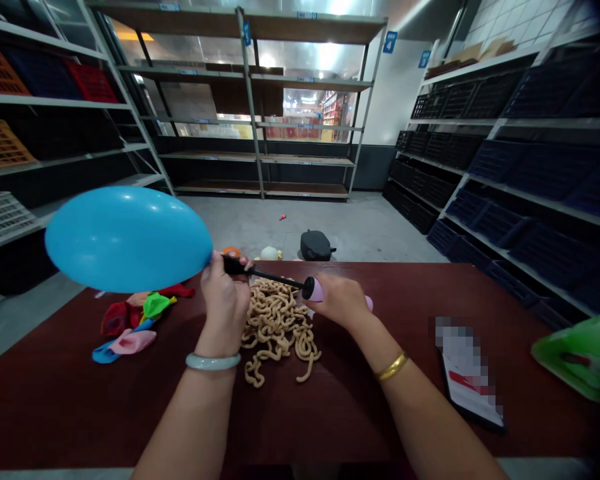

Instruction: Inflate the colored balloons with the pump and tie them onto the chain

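A large inflated blue balloon (129,239) sits at the black nozzle end of a hand pump (279,277). My left hand (226,288) is closed around that nozzle end and the balloon's neck, its fingers partly hidden. On the pump's pink body, my right hand (341,298) is closed, with the black rod stretching between both hands. Below them lies a tangled heap of tan, cord-like curly strands (277,323) on the table. Several uninflated balloons, among them a pink balloon (133,341) and a green balloon (157,305), lie to the left.
A phone (470,380), partly pixelated, and a green bag (580,357) rest on the right of the dark red table (380,407). Beyond the far edge, a dark grey object (316,245) stands on the floor. Metal shelving (253,100) and crate-filled racks surround the space.
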Action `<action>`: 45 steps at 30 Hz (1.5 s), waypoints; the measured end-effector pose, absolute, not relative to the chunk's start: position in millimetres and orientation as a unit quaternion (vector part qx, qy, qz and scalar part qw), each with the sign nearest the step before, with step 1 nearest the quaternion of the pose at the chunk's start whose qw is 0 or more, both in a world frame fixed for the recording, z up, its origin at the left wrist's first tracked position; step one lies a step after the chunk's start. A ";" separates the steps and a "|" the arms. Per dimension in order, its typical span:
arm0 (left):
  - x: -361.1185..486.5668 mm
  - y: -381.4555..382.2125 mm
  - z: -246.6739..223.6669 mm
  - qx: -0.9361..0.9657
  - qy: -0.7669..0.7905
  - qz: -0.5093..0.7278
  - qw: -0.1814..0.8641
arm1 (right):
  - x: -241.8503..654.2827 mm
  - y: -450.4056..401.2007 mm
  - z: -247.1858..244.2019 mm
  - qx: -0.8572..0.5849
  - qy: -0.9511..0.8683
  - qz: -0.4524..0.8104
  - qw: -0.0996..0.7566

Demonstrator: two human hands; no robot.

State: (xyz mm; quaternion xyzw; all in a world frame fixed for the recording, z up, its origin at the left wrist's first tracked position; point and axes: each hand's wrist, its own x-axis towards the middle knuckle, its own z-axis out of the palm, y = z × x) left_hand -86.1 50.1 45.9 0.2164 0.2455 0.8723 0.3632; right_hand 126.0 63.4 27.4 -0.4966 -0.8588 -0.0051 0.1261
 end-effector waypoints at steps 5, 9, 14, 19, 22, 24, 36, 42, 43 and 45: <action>-94.0 53.0 42.6 0.207 0.237 0.880 0.355 | 134.1 70.5 22.1 -0.496 -0.859 -0.022 0.127; -75.7 59.2 32.7 0.193 0.219 0.889 0.352 | 136.9 71.6 21.2 -0.506 -0.852 -0.043 0.126; -41.7 60.9 18.7 0.202 0.220 0.872 0.389 | 131.6 66.1 23.8 -0.512 -0.851 -0.036 0.114; -1.4 52.5 8.4 0.204 0.240 0.839 0.444 | 123.3 59.8 25.2 -0.524 -0.842 -0.012 0.126; 10.8 47.2 9.8 0.209 0.241 0.837 0.444 | 120.5 56.5 26.9 -0.526 -0.839 0.000 0.140; 12.6 44.6 13.7 0.214 0.243 0.841 0.434 | 119.3 54.4 28.1 -0.525 -0.838 0.003 0.151; -64.5 47.2 43.3 0.208 0.233 0.871 0.378 | 125.2 66.4 14.6 -0.484 -0.859 0.013 0.164; -83.3 42.4 53.9 0.216 0.226 0.890 0.332 | 133.2 73.8 8.1 -0.477 -0.860 -0.016 0.180; -80.2 42.0 54.0 0.219 0.226 0.891 0.327 | 134.0 74.4 7.2 -0.481 -0.857 -0.020 0.181; -72.7 42.3 52.7 0.228 0.227 0.894 0.312 | 135.5 74.9 6.0 -0.487 -0.854 -0.031 0.182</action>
